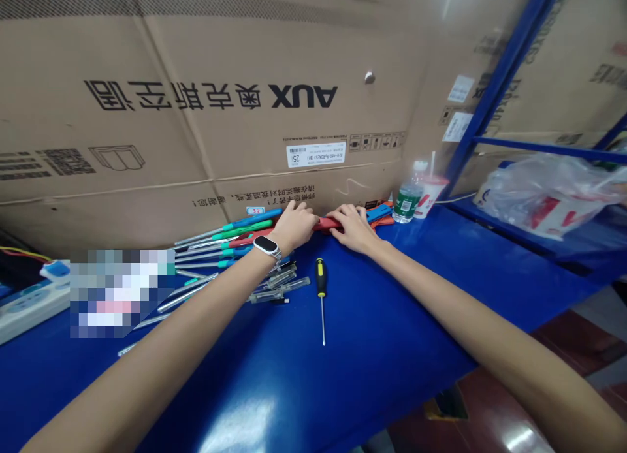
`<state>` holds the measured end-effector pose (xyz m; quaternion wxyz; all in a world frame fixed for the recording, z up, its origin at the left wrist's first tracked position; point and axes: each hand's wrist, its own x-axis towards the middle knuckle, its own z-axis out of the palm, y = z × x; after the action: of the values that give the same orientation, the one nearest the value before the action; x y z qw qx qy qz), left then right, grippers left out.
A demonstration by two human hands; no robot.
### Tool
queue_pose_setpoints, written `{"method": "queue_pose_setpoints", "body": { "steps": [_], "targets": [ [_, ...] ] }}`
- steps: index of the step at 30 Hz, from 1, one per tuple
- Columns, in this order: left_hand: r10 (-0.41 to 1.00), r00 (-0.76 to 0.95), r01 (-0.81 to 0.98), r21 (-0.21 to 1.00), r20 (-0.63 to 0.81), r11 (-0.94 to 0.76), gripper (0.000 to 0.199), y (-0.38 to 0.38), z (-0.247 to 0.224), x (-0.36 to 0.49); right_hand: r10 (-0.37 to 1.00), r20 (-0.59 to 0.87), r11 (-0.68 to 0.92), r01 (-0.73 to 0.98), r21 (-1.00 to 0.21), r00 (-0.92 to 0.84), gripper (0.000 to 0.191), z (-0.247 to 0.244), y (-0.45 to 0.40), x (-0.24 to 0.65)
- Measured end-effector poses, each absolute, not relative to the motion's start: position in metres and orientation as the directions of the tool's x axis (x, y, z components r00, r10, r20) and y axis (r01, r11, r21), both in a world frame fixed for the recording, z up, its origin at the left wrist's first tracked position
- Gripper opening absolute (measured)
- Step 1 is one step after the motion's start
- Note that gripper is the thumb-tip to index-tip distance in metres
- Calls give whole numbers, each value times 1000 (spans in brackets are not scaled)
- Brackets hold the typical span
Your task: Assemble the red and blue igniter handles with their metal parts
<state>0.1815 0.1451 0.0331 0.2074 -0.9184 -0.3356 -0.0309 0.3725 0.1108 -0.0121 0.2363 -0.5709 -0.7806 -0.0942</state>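
left hand (292,226), right hand (354,228) on red handle (325,224), grip unclear | carton (210,130): inverted "AUX" | tag (255,211): "32"

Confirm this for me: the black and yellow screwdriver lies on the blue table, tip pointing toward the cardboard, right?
Not quite: in the head view, the black and yellow screwdriver lies on the blue table, tip pointing away from the cardboard.

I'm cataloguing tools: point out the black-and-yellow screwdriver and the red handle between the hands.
Black-and-yellow screwdriver (321,288), head view: on its grip.
Red handle (326,224), head view: on its exposed stretch.
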Motion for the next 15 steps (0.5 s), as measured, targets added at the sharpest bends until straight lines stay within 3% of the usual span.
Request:
{"method": "queue_pose_setpoints", "body": {
  "steps": [3, 8, 11, 15],
  "targets": [
    [548, 790, 613, -375, 275, -696, 24, 128, 49, 165, 783, 567, 401, 904, -150, -254, 30, 0, 97, 367],
    [484, 799, 595, -352, 357, -723, 21, 71, 62, 113, 757, 522, 543, 823, -169, -393, 27, 18, 52, 341],
    [491, 798, 581, -234, 349, -779, 17, 31, 50, 66, 706, 485, 657, 733, -176, -516, 26, 15, 21, 311],
    [566, 777, 581, 35, 276, -813, 11, -5, 23, 6, 655, 342, 755, 605, -254, -674, 25, 1, -11, 267]
  ]
}}
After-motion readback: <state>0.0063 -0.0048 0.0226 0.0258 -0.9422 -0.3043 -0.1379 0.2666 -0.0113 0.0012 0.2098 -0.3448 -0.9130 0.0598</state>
